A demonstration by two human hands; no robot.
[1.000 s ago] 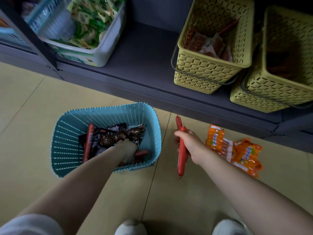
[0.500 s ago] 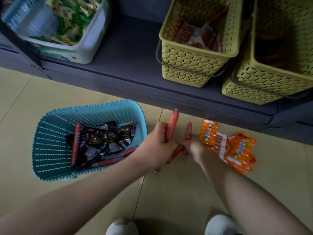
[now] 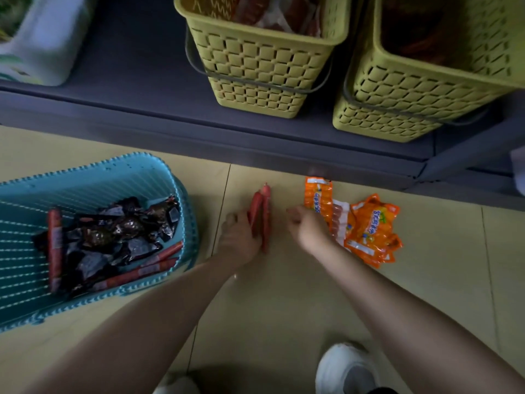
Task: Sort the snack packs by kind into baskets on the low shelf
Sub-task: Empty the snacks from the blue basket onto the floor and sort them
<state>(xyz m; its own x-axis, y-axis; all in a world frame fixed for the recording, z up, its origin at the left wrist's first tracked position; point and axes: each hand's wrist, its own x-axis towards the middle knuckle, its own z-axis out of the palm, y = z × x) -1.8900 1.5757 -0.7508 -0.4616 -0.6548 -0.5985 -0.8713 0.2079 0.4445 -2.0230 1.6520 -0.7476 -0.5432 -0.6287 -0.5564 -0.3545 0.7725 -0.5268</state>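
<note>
Left hand (image 3: 240, 240) grips red sausage sticks (image 3: 261, 217) on the floor (image 3: 284, 308), long axes pointing toward the shelf edge (image 3: 255, 143); right hand (image 3: 308, 228), loosely curled and empty, hovers just beside.

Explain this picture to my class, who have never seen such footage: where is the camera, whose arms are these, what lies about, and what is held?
The camera sits on a person's head, looking down at their own bare arms. The left hand rests on red sausage sticks lying on the floor; whether it grips them is unclear. The right hand is loosely curled and seems to hold nothing, beside orange packs. A blue basket on the floor holds dark packs and more sticks. Two yellow baskets stand on the low shelf.
</note>
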